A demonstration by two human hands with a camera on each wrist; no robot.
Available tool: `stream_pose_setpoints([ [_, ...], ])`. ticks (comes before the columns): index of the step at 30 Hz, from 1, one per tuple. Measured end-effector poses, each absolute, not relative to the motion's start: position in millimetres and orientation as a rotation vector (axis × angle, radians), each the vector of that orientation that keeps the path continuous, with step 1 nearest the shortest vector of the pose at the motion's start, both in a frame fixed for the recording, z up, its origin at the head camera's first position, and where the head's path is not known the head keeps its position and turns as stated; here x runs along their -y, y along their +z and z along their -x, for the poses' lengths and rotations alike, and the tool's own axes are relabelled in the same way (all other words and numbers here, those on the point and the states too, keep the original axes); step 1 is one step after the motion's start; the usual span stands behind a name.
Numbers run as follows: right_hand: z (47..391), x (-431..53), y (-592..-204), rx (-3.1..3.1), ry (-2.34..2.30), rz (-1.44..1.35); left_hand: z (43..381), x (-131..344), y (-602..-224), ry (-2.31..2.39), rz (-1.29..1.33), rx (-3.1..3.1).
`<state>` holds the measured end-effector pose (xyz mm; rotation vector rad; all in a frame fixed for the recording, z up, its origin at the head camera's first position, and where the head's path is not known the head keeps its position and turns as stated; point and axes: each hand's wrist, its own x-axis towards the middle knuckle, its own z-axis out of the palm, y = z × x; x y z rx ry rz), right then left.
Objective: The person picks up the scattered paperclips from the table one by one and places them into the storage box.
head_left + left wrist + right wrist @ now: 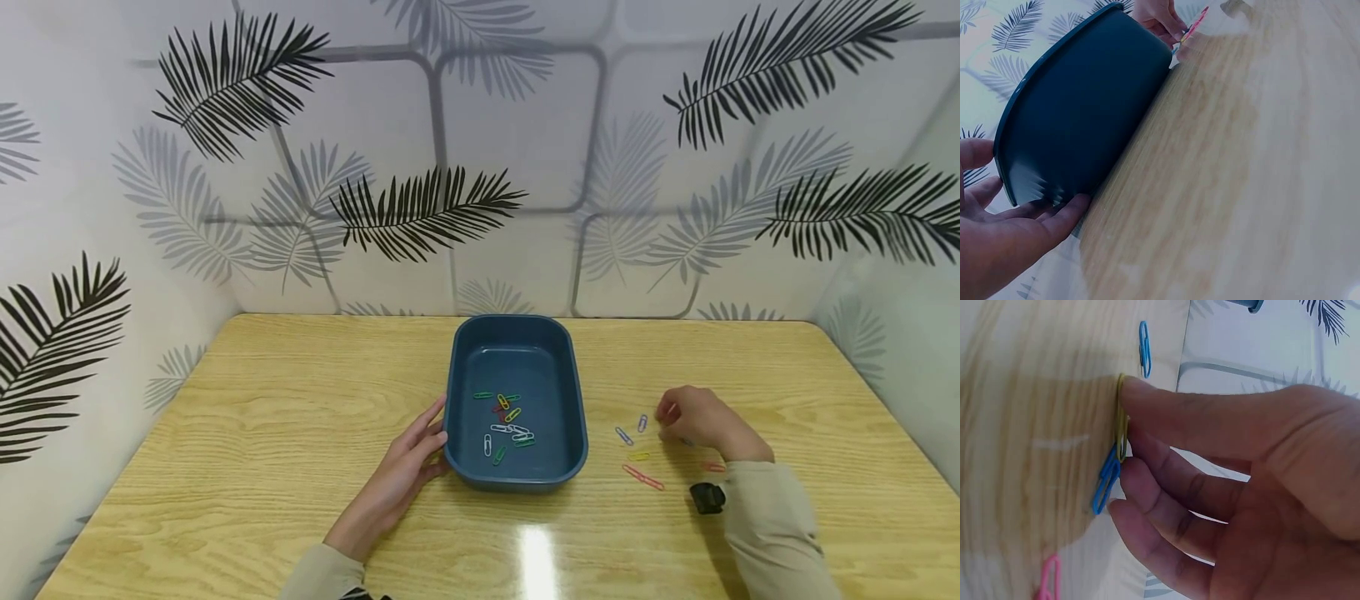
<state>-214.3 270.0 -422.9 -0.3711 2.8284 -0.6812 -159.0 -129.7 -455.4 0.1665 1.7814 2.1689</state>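
Note:
A dark blue plastic bin (517,479) stands on the table with several green, yellow, red and white paper clips inside. My left hand (408,467) rests against its left side, fingers fairly straight and touching the outer wall and rim. To the right of the bin, my right hand (701,421) is low over the table. In the right wrist view its thumb and fingers pinch a yellow paper clip (1121,419). A blue paper clip (1105,481) lies just by the fingertips, another blue clip (1145,350) beyond the thumb, and a pink clip (1051,578) farther off.
Between bin and right hand lie loose clips: two purplish-blue ones, a yellow clip (639,456) and pink clips (643,477). Another pink clip (713,467) lies by the right wrist. A leaf-patterned wall (517,142) stands behind the wooden table (300,392).

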Motion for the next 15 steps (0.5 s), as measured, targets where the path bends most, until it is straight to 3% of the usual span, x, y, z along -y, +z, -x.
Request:
stream_pose_setpoints([
  [15, 209.7, -270.2, -426.8, -2.836, -0.623, 0.55, 158.6, 129.8, -455.1, 2.17, -0.185, -1.777],
])
